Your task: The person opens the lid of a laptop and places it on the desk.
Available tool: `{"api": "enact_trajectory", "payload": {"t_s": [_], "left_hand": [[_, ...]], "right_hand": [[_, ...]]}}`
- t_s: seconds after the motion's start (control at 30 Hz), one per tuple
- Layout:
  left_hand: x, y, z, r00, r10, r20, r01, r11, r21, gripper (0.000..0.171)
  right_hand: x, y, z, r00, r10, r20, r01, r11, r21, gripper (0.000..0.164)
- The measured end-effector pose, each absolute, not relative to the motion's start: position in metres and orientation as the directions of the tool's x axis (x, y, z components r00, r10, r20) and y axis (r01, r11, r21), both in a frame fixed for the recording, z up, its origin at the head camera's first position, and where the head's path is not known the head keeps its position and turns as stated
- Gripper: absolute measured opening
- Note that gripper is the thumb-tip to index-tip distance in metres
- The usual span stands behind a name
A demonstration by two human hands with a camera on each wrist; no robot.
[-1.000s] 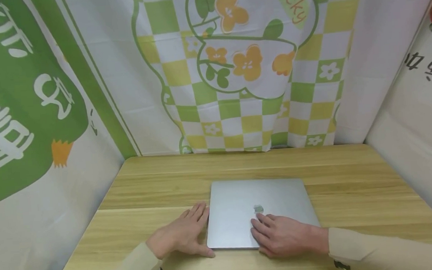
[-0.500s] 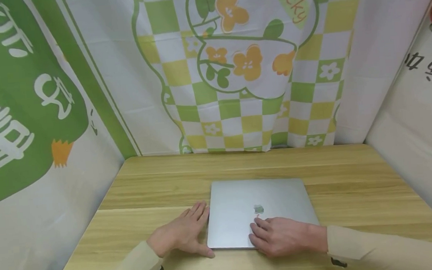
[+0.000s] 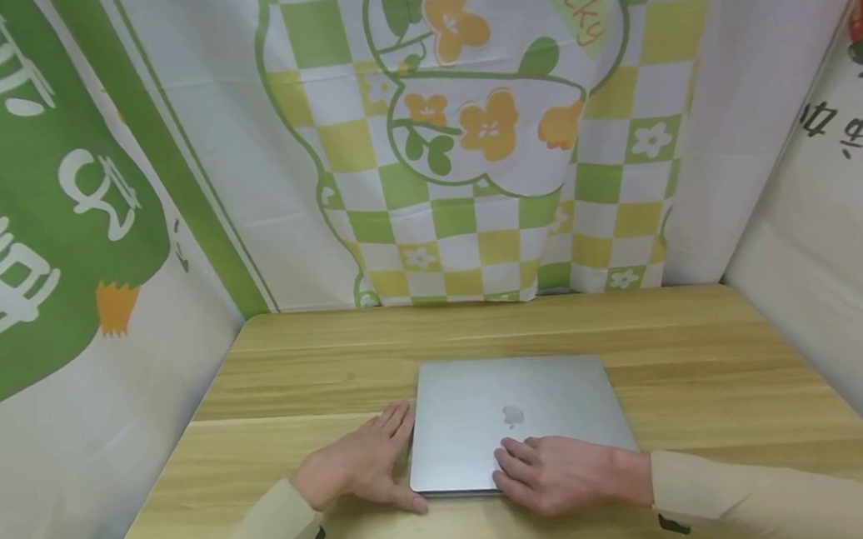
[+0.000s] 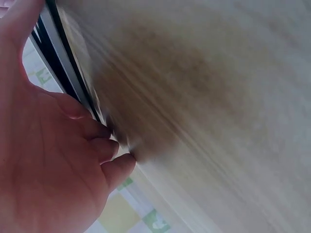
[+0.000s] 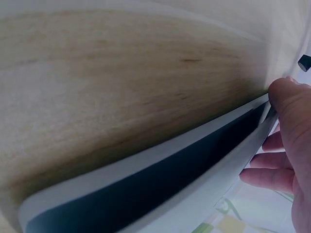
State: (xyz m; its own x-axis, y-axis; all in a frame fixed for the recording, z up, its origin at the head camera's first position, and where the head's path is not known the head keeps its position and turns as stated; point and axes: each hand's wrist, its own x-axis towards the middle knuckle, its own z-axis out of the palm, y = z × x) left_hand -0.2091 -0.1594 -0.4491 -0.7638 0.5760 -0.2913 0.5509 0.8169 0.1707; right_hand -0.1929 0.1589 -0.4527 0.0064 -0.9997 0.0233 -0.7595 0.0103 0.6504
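Observation:
A silver laptop [image 3: 457,418] lies on the wooden table, its lid raised by a narrow gap along the front edge. In the right wrist view the dark gap shows between the laptop's base and lid [image 5: 204,187]. My right hand [image 3: 554,474] holds the lid's front edge, thumb at the gap and fingers over the top. Along the laptop's left side rests my left hand [image 3: 366,466], fingers extended and thumb near the front left corner. The left wrist view has its palm [image 4: 53,155] beside the laptop's side edge [image 4: 68,63], fingertips low against the table.
The wooden table [image 3: 296,371] extends on every side of the laptop. Checkered cloth [image 3: 450,218] hangs behind its far edge, with printed cloth on the left [image 3: 181,345] and right [image 3: 836,258]. A small dark object [image 5: 304,63] shows at the right wrist view's edge.
The laptop's front edge now shows a thin dark gap under the lid. My right hand has shifted slightly left and down, uncovering the logo. The left hand stays almost in place.

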Motion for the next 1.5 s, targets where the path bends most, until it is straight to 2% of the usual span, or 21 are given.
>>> {"api": "enact_trajectory", "payload": {"t_s": [0.17,0.47,0.7,1.17,1.5], "left_hand": [[-0.211,-0.158,-0.45,-0.769,0.571,-0.288,0.543,0.821,0.177,0.133],[-0.212,-0.154,-0.45,-0.771,0.567,-0.288,0.546,0.823,0.158,0.13],[-0.215,-0.15,-0.449,-0.773,0.596,-0.216,0.591,0.801,0.097,0.122],[-0.219,-0.15,-0.451,-0.754,0.62,-0.216,0.597,0.784,0.167,0.131],[-0.221,-0.151,-0.45,-0.715,0.681,-0.157,0.652,0.731,0.2,0.126]], "right_hand": [[-0.191,0.16,-0.448,-0.016,-1.0,0.005,-0.778,0.016,0.628,0.033],[-0.189,0.164,-0.45,0.013,-0.997,0.07,-0.763,0.035,0.645,0.042],[-0.19,0.165,-0.448,0.009,-0.995,0.103,-0.769,0.059,0.636,0.046],[-0.192,0.17,-0.438,0.077,-0.977,0.2,-0.763,0.072,0.643,0.041],[-0.197,0.17,-0.435,0.082,-0.967,0.242,-0.761,0.096,0.641,0.038]]}}
